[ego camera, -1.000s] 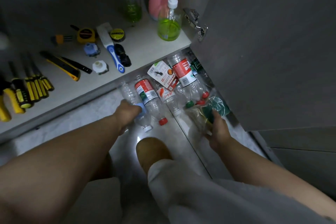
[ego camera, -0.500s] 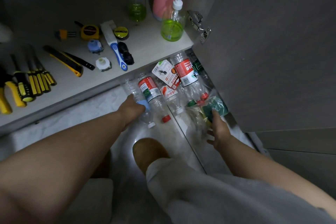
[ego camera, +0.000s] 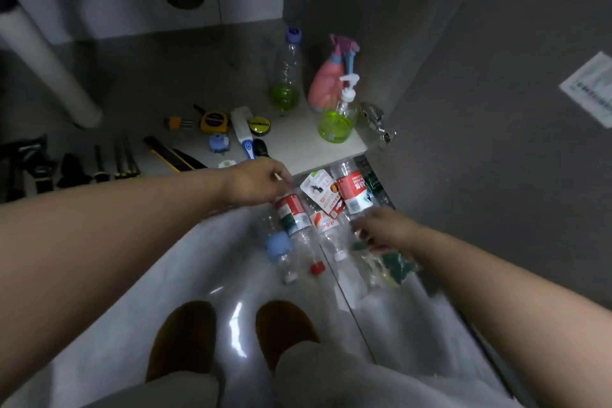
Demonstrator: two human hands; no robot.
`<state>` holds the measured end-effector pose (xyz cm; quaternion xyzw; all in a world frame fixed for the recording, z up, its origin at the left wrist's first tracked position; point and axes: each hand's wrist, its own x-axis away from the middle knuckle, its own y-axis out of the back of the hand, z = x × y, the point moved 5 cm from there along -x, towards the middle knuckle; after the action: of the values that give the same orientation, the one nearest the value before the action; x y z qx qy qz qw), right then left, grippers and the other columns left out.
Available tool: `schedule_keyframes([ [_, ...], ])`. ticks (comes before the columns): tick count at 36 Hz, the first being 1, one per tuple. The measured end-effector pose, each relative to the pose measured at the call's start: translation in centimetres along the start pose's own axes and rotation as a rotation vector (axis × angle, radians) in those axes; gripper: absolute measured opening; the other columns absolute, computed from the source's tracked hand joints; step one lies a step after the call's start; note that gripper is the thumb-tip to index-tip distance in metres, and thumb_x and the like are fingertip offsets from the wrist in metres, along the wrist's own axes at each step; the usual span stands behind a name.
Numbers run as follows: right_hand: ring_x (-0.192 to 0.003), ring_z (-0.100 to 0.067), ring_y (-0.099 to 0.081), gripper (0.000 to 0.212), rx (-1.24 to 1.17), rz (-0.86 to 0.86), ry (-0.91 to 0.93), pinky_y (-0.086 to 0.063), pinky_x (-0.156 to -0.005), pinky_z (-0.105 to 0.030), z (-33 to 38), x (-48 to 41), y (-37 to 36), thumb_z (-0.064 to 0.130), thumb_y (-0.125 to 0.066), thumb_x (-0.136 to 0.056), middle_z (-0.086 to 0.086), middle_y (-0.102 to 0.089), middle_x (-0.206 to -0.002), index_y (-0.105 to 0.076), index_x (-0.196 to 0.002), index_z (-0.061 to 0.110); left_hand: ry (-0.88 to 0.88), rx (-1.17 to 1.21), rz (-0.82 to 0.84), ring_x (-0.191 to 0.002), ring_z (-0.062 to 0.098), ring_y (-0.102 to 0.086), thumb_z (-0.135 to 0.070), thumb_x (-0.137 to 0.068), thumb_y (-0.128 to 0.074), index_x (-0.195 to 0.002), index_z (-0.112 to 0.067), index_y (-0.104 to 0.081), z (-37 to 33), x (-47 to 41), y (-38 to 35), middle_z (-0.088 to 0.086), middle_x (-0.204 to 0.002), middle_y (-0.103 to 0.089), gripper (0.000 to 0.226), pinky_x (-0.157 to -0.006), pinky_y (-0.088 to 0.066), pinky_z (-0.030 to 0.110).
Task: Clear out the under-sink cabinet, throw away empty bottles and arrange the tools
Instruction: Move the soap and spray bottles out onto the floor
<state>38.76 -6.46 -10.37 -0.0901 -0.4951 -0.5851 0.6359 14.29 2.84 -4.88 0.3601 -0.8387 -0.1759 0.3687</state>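
The cabinet floor (ego camera: pixel 298 144) has the tools (ego camera: pixel 122 162) laid out, so arranging looks largely done. The empty bottles (ego camera: pixel 293 214) lie heaped on the tiles just before it, not yet binned. The left hand (ego camera: pixel 255 180) and the right hand (ego camera: pixel 384 228) reach over them, too blurred to tell whether either grips anything.

white pipe (ego camera: pixel 49 69) at left, paper sticker (ego camera: pixel 592 89) on door (ego camera: pixel 496 142).

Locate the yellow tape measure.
Head view: the yellow tape measure lies left of centre on the cabinet floor, between the hex keys and white brush.
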Motion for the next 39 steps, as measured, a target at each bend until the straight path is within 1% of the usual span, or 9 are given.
schedule_keyframes([
  [3, -0.078, -0.024, -0.064, 0.014, 0.036, -0.177, 0.252, -0.055, -0.069, -0.036, 7.8, -1.0, 2.7, 0.021, -0.061, -0.097, -0.015, -0.067, -0.102, -0.059, -0.107, 0.012, -0.053, 0.069, -0.132, -0.100, 0.016, -0.068, -0.014, -0.097, -0.056, -0.119, -0.017, -0.067, -0.1, -0.4, 2.6, 0.003, -0.110, -0.072, 0.025, -0.088, -0.054, 0.029],
  [7, -0.112, -0.041, -0.058, 0.054, 0.386, -0.516, 0.446, -0.048, -0.101, -0.044, 15.9, -2.6, 6.6, 0.022, -0.066, -0.089, -0.018, -0.041, -0.136, -0.044, -0.137, 0.014, -0.085, 0.223, -0.184, -0.082, 0.016, -0.069, -0.006, -0.097, -0.055, -0.112, -0.010, -0.069, 0.9, -1.6, 3.2, 0.006, -0.095, -0.074, 0.021, -0.084, -0.056, 0.032],
  [11, -0.104, -0.049, -0.061, 0.060, 0.504, -0.715, 0.471, -0.050, -0.092, -0.048, 20.8, -4.9, 9.5, 0.024, -0.062, -0.089, -0.018, -0.032, -0.143, -0.037, -0.143, 0.019, -0.110, 0.346, -0.162, -0.085, 0.020, -0.071, -0.003, -0.098, -0.053, -0.111, -0.007, -0.069, 2.0, -3.3, 1.9, 0.006, -0.088, -0.074, 0.021, -0.081, -0.056, 0.030],
  [16, -0.120, -0.042, -0.058, 0.044, 0.743, -0.637, 0.424, -0.047, -0.099, -0.041, 22.5, -8.1, 10.1, 0.018, -0.060, -0.092, -0.024, -0.056, -0.135, -0.057, -0.136, 0.015, -0.098, 0.478, -0.134, -0.085, 0.019, -0.068, 0.002, -0.096, -0.053, -0.113, -0.004, -0.067, 2.5, -4.6, 0.9, 0.012, -0.097, -0.074, 0.022, -0.081, -0.054, 0.028],
  [21, -0.105, -0.039, -0.067, 0.029, 0.716, -0.686, 0.485, -0.053, -0.087, -0.037, 22.1, -7.1, 9.6, 0.011, -0.064, -0.085, -0.019, -0.072, -0.110, -0.072, -0.112, 0.019, -0.107, 0.481, -0.132, -0.088, 0.014, -0.066, -0.004, -0.096, -0.059, -0.123, -0.010, -0.065, 2.6, -5.3, 0.9, 0.009, -0.110, -0.071, 0.029, -0.066, -0.049, 0.009],
  [28, -0.091, -0.041, -0.066, 0.015, 0.772, -0.728, 0.679, -0.049, -0.072, -0.037, 22.8, -3.6, 8.4, 0.024, -0.058, -0.089, -0.016, -0.071, -0.094, -0.066, -0.099, 0.016, -0.127, 0.482, -0.290, -0.111, 0.019, -0.063, -0.019, -0.081, -0.083, -0.147, -0.030, -0.042, 2.4, -6.8, 1.5, 0.000, -0.130, -0.054, 0.078, -0.097, -0.054, 0.033],
  [31, -0.086, -0.031, -0.067, 0.011, 0.695, -0.673, 0.747, -0.051, -0.071, -0.033, 24.4, -1.4, 7.5, 0.030, -0.061, -0.092, -0.006, -0.072, -0.085, -0.066, -0.090, 0.020, -0.182, 0.446, -0.394, -0.129, 0.015, -0.051, -0.030, -0.071, -0.090, -0.152, -0.033, -0.034, 2.3, -6.9, 2.1, -0.001, -0.141, -0.049, 0.099, -0.107, -0.046, 0.032],
  [34, -0.075, -0.021, -0.068, 0.011, 0.473, -0.337, 0.773, -0.051, -0.070, -0.031, 26.1, -0.2, 5.7, 0.017, -0.066, -0.093, -0.009, -0.074, -0.082, -0.072, -0.085, 0.020, -0.219, 0.422, -0.434, -0.132, 0.014, -0.049, -0.046, -0.060, -0.092, -0.148, -0.047, -0.027, 2.2, -6.7, 2.7, -0.005, -0.150, -0.043, 0.110, -0.107, -0.047, 0.036],
  [39, -0.074, -0.018, -0.065, 0.015, 0.242, 0.075, 0.628, -0.057, -0.069, -0.022, 26.9, -0.9, 4.4, 0.004, -0.064, -0.094, -0.021, -0.073, -0.096, -0.073, -0.104, -0.004, -0.229, 0.293, -0.495, -0.110, 0.010, -0.061, -0.063, -0.052, -0.083, -0.128, -0.050, -0.040, 2.5, -5.8, 3.5, -0.018, -0.127, -0.058, 0.088, -0.087, -0.057, 0.040],
])
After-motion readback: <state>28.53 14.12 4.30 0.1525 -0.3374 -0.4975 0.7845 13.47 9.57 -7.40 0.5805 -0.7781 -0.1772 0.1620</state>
